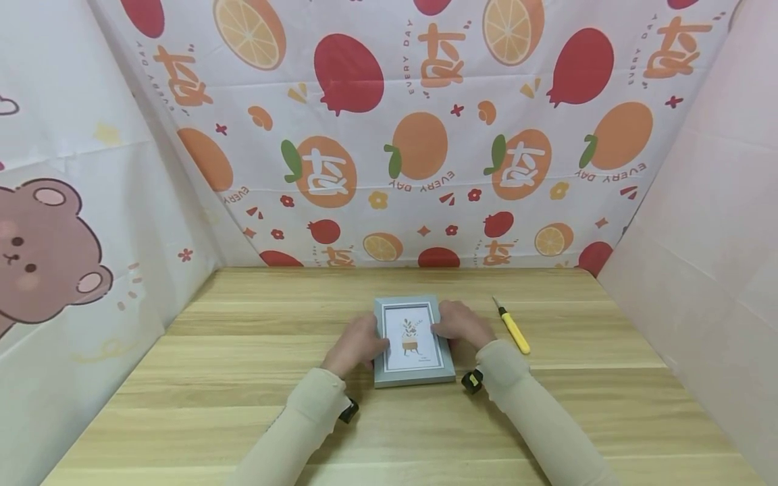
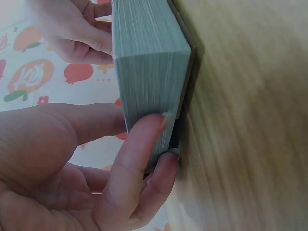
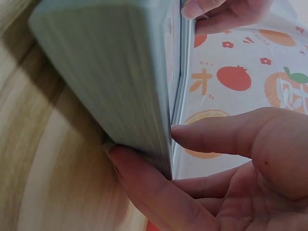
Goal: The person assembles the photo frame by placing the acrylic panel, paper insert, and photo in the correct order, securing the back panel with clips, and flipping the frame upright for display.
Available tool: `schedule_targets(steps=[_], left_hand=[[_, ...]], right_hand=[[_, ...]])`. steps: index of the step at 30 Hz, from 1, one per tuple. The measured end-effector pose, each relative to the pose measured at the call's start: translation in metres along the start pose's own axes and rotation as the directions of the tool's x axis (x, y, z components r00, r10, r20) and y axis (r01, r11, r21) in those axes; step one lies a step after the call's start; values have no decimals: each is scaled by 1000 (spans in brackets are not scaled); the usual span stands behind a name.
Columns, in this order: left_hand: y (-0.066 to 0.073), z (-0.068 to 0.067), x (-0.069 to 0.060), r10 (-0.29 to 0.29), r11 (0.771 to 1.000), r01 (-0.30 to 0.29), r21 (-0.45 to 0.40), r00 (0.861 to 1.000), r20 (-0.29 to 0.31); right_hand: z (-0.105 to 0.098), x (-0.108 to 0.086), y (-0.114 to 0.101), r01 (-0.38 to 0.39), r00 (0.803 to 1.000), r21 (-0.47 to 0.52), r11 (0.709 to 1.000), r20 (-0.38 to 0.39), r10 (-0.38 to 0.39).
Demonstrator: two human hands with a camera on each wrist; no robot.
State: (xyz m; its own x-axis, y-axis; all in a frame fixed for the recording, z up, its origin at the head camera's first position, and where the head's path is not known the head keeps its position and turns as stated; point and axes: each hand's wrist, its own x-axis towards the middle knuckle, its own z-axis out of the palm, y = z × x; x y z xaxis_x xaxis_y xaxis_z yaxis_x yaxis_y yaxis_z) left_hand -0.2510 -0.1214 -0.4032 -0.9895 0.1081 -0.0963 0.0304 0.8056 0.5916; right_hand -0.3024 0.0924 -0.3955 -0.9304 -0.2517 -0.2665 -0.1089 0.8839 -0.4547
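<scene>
A grey-blue picture frame with a potted-plant print lies face up on the wooden table. My left hand grips its left side, thumb on the front border. On the opposite side my right hand holds the edge, thumb over the front. Seen from the left wrist, the fingers curl against the side of the picture frame and reach towards its underside. From the right wrist, thumb and fingers pinch the edge of the picture frame, with a fingertip at its lower edge.
A screwdriver with a yellow and black handle lies to the right of the right hand, on the wooden table. A fruit-print cloth hangs behind the table. Pale cloths stand at both sides.
</scene>
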Motion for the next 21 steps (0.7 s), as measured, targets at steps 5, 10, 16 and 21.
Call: schedule_targets(steps=[5, 10, 16, 21], left_hand=[[-1, 1, 2, 10, 1000, -10, 11, 1000, -1], [-2, 2, 3, 5, 1000, -5, 12, 1000, 10], [-1, 2, 3, -2, 1000, 2, 12, 1000, 18], [-3, 3, 4, -6, 1000, 5, 25, 1000, 14]], right_hand=[[0, 1, 0, -1, 1000, -7, 1000, 5, 1], [2, 2, 1, 12, 1000, -37, 999, 7, -12], [2, 2, 2, 11, 1000, -47, 999, 24, -10], [2, 1, 2, 14, 999, -43, 999, 40, -12]])
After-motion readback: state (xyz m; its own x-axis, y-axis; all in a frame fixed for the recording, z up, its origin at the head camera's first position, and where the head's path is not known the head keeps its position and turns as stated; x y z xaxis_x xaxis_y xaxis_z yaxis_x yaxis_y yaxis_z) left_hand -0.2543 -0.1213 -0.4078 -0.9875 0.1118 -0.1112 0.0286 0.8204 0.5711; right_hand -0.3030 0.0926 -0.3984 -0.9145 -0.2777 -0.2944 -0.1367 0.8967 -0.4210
